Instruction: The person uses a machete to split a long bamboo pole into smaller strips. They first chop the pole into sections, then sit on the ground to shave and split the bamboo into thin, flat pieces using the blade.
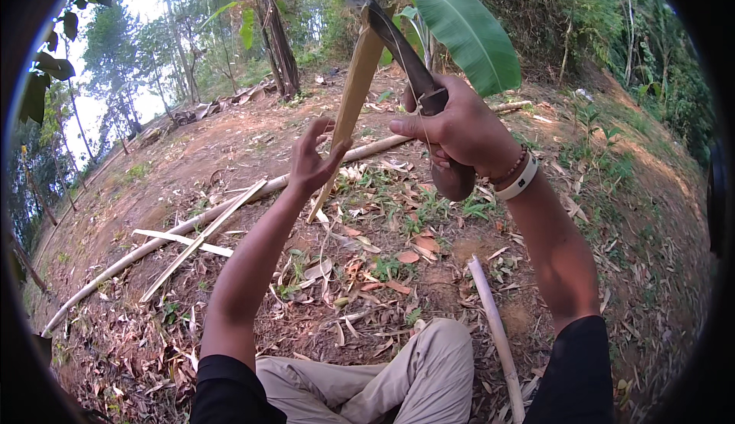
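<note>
In front of me my left hand (312, 158) is closed around the middle of a split piece of bamboo (357, 79), which stands tilted with its upper end leaning right. My right hand (459, 129) grips the handle of a machete (396, 45). The dark blade slants up to the left and meets the bamboo at its top end. Below my right fist, the rounded butt (453, 181) of the handle sticks out. A thin fibre hangs down beside the blade.
A long bamboo pole (277, 183) lies across the sloping ground, with split strips (200, 242) crossing beside it. Another short pole (496, 332) lies right of my bent legs (413, 370). Dry leaves and shavings litter the soil. A broad green leaf (471, 37) hangs beyond my right hand.
</note>
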`<move>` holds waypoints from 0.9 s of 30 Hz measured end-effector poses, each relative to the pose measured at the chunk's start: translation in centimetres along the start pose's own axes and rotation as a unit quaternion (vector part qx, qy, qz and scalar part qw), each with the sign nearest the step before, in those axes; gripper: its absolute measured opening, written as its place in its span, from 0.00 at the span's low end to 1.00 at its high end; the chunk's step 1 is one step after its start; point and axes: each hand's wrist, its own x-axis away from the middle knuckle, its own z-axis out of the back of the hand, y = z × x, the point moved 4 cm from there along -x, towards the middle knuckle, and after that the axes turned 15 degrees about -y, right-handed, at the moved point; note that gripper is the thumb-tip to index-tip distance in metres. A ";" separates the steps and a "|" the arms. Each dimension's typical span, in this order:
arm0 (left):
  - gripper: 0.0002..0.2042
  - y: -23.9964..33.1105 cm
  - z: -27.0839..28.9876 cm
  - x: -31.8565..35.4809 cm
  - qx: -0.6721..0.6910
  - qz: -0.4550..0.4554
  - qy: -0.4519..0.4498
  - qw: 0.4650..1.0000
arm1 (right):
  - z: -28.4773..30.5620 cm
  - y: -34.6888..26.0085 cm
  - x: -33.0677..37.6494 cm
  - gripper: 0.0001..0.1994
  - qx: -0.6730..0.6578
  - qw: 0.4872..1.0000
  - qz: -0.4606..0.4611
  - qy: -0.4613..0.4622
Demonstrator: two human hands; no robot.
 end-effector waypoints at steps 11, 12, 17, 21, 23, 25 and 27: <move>0.13 21.1 16.4 -12.7 -0.570 -0.224 -0.020 0.790 | 4.1 1.2 0.9 0.17 0.180 0.966 0.072 -0.172; 0.13 23.2 17.5 -12.9 -0.603 -0.202 -0.094 0.766 | 2.8 -0.5 0.4 0.17 0.161 0.970 0.078 -0.167; 0.12 20.9 12.8 -13.0 -0.532 -0.182 -0.208 0.800 | 4.3 0.4 1.1 0.15 0.133 0.982 0.021 -0.133; 0.11 22.6 15.3 -12.8 -0.557 -0.156 -0.269 0.770 | 2.8 -2.7 0.6 0.14 0.162 0.973 0.022 -0.164; 0.10 21.6 14.0 -12.7 -0.542 -0.158 -0.283 0.775 | 5.1 -0.7 0.5 0.11 0.210 0.970 0.032 -0.121; 0.10 20.9 13.3 -12.3 -0.528 -0.156 -0.286 0.784 | 5.9 -0.3 0.7 0.10 0.189 0.975 -0.004 -0.113; 0.10 20.5 13.7 -12.5 -0.525 -0.148 -0.292 0.785 | 6.4 0.1 -0.3 0.11 0.201 0.962 -0.022 -0.182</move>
